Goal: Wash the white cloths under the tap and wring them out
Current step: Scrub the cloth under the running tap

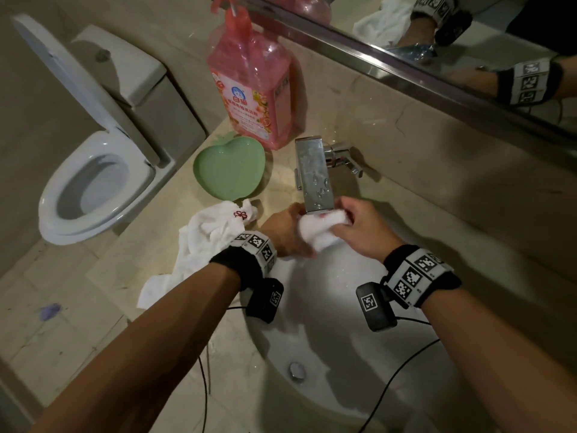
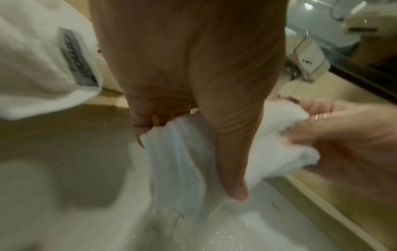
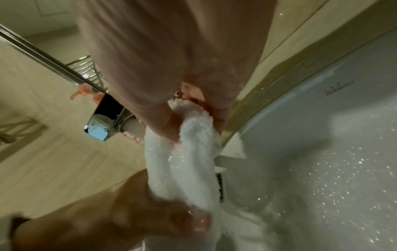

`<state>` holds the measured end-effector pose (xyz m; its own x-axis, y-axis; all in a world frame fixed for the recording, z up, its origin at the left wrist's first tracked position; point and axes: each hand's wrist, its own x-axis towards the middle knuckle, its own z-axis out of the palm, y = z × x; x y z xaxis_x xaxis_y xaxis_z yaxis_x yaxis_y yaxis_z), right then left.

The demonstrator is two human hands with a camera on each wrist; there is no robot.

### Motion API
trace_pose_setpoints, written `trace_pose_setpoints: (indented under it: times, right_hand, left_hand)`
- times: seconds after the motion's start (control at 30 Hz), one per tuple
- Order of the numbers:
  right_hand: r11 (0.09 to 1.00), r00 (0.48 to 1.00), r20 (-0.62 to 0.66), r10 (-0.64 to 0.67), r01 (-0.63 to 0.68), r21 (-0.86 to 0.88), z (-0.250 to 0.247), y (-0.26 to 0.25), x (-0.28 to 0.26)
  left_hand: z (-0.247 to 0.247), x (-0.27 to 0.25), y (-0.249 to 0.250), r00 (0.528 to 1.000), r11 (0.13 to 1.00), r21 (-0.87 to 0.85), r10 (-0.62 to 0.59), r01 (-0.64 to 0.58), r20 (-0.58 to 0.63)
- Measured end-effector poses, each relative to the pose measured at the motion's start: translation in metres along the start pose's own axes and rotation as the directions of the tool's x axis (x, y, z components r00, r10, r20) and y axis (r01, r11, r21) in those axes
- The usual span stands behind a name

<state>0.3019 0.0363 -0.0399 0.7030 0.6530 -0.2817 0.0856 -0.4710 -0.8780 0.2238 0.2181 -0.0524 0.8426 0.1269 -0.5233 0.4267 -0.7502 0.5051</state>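
Observation:
Both my hands hold one bunched, wet white cloth (image 1: 318,231) just under the spout of the chrome tap (image 1: 313,175), above the white basin (image 1: 337,332). My left hand (image 1: 285,231) grips its left end; in the left wrist view the cloth (image 2: 178,163) hangs down from the curled fingers. My right hand (image 1: 359,228) grips the right end, and the right wrist view shows the cloth (image 3: 189,152) pinched between thumb and fingers. A second white cloth (image 1: 199,242) with a small red flower mark lies crumpled on the counter at the left.
A green heart-shaped dish (image 1: 229,168) and a pink detergent bottle (image 1: 249,92) stand on the counter behind the spare cloth. A mirror (image 1: 452,42) runs along the wall. An open toilet (image 1: 93,182) is at the left. The drain (image 1: 296,370) lies low in the basin.

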Motion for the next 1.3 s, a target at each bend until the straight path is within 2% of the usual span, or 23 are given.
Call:
trace_pose_setpoints:
  times: [0.1, 0.17, 0.27, 0.33, 0.4, 0.5, 0.57, 0.63, 0.73, 0.83, 0.93, 1.03, 1.2, 1.3]
  right_hand:
    - [0.999, 0.998, -0.048, -0.031, 0.03, -0.029, -0.004, 0.002, -0.002]
    - [1.0, 1.0, -0.028, -0.012, 0.011, -0.023, -0.011, 0.008, -0.004]
    - [0.994, 0.987, 0.122, 0.108, -0.109, 0.003, -0.017, 0.02, -0.005]
    - [0.981, 0.971, 0.145, 0.188, -0.192, 0.017, -0.012, 0.024, -0.006]
    - [0.97, 0.965, 0.142, 0.223, -0.233, 0.065, -0.001, 0.022, -0.005]
    - [0.922, 0.941, 0.182, 0.284, -0.32, 0.216, 0.015, 0.02, 0.006]
    - [0.894, 0.919, 0.226, 0.324, -0.375, 0.246, 0.024, 0.016, 0.013]
    - [0.937, 0.935, 0.188, 0.301, -0.327, 0.126, 0.027, 0.011, 0.017]
    - [0.96, 0.969, 0.114, 0.219, -0.194, -0.2, 0.027, 0.005, 0.021]
    - [0.848, 0.991, 0.075, 0.109, -0.054, -0.527, 0.029, 0.002, 0.022]
    - [0.722, 0.996, 0.027, 0.081, -0.04, -0.691, 0.032, 0.008, 0.024]
    - [0.646, 0.996, 0.036, 0.076, -0.022, -0.763, 0.03, 0.013, 0.024]
    - [0.664, 0.996, 0.09, 0.011, 0.06, -0.745, 0.025, 0.019, 0.021]
    - [0.67, 0.997, 0.077, 0.018, 0.045, -0.741, 0.02, 0.017, 0.02]
  left_hand:
    - [0.005, 0.008, 0.006, 0.999, 1.0, 0.024, -0.014, 0.013, 0.042]
    - [0.006, 0.01, 0.01, 0.998, 0.994, 0.105, 0.032, -0.037, 0.048]
    - [0.007, 0.01, 0.012, 0.997, 0.984, 0.163, 0.075, -0.077, 0.018]
    - [0.007, 0.01, 0.014, 0.996, 0.975, 0.207, 0.088, -0.083, -0.016]
    - [0.005, 0.008, 0.016, 0.988, 0.96, 0.244, 0.15, -0.134, -0.048]
    - [-0.001, 0.005, 0.017, 0.979, 0.973, 0.162, 0.179, -0.163, -0.094]
    - [-0.006, 0.004, 0.016, 0.97, 0.97, 0.143, 0.215, -0.199, -0.11]
    - [-0.008, 0.003, 0.014, 0.971, 0.961, 0.199, 0.214, -0.191, -0.103]
    - [-0.006, 0.0, 0.012, 0.988, 0.929, 0.357, 0.134, -0.097, -0.079]
    - [-0.002, -0.001, 0.019, 0.993, 0.899, 0.435, 0.085, -0.041, -0.082]
    - [0.002, 0.004, 0.028, 0.996, 0.954, 0.296, -0.012, 0.039, -0.092]
    - [0.009, 0.009, 0.029, 0.997, 0.957, 0.289, -0.017, 0.037, -0.075]
    - [0.017, 0.011, 0.029, 0.998, 0.962, 0.273, 0.011, 0.004, -0.054]
    - [0.008, 0.011, 0.035, 1.0, 0.975, 0.224, 0.003, 0.0, -0.01]
